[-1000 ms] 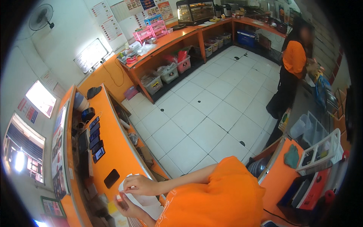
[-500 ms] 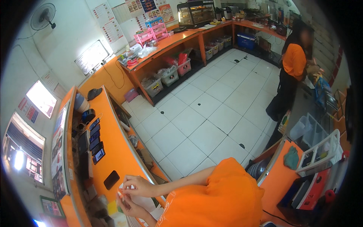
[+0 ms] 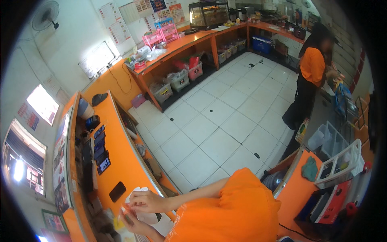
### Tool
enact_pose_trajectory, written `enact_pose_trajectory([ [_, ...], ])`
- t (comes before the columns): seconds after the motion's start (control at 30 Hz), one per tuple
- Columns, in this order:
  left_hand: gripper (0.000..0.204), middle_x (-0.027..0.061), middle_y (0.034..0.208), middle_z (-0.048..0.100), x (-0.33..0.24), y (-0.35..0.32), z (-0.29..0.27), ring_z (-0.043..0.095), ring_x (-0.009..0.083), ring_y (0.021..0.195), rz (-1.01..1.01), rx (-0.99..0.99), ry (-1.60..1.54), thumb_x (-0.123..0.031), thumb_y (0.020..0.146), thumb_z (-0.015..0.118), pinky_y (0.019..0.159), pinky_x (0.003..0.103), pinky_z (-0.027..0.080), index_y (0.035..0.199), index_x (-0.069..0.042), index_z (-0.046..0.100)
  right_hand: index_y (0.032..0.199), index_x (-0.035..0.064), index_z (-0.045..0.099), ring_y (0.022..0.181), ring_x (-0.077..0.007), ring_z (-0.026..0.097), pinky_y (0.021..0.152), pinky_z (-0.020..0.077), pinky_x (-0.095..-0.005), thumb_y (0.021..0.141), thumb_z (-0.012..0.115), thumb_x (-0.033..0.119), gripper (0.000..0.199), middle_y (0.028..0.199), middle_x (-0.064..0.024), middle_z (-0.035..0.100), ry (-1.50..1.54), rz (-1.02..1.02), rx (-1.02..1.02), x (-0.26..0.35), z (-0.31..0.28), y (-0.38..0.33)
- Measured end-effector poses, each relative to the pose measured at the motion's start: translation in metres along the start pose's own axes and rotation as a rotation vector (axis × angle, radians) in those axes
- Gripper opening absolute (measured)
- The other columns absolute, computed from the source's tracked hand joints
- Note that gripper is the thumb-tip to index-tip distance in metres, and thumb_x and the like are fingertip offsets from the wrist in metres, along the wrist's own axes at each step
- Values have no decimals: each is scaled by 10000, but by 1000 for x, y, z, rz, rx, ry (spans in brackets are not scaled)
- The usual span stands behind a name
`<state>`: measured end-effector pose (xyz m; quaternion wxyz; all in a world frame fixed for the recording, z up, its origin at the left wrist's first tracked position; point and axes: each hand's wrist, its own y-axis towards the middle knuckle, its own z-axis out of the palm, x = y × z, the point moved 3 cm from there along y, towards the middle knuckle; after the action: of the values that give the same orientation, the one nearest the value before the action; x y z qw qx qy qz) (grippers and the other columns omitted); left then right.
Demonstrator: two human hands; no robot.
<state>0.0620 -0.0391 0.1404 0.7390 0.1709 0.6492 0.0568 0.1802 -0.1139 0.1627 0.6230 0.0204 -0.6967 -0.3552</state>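
My right hand [image 3: 146,200] pinches the top edge of a flat white paper sheet [image 3: 148,215] over the orange counter [image 3: 123,167] — my left hand [image 3: 133,224] grips beneath it; I should keep it taut.

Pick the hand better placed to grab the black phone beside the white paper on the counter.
Right, probably. The right hand sits just beside the black phone, pinching the white paper. The left hand is lower, nearer the body, busy with something small.
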Motion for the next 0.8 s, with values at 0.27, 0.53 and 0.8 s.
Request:
enact_pose_trajectory([
  [0.27, 335, 135, 1173, 617, 6, -15, -7, 610, 201, 1018, 5, -123, -74, 45, 927, 480, 876, 298, 508, 1249, 35, 572, 951, 43, 697, 941, -265, 628, 821, 527, -330, 765, 729, 67, 190, 1091, -93, 619, -362, -299, 27, -3, 16, 4],
  [0.53, 512, 142, 1004, 667, -30, -18, -16, 646, 219, 946, -32, 243, 220, -108, 895, 636, 839, 307, 515, 1377, -49, 472, 1254, 8, 540, 835, -337, 670, 740, 546, -422, 897, 556, 81, 365, 1011, -169, 676, -764, -3, 213, -34, -18, 31],
  [0.8, 546, 68, 953, 528, -36, -28, -58, 559, 233, 961, 180, 154, 407, -216, 813, 728, 829, 358, 485, 1305, -90, 527, 1280, -33, 509, 951, -281, 660, 830, 508, -355, 1032, 401, 251, 392, 1065, -204, 661, -373, 161, 390, -61, -7, 30],
])
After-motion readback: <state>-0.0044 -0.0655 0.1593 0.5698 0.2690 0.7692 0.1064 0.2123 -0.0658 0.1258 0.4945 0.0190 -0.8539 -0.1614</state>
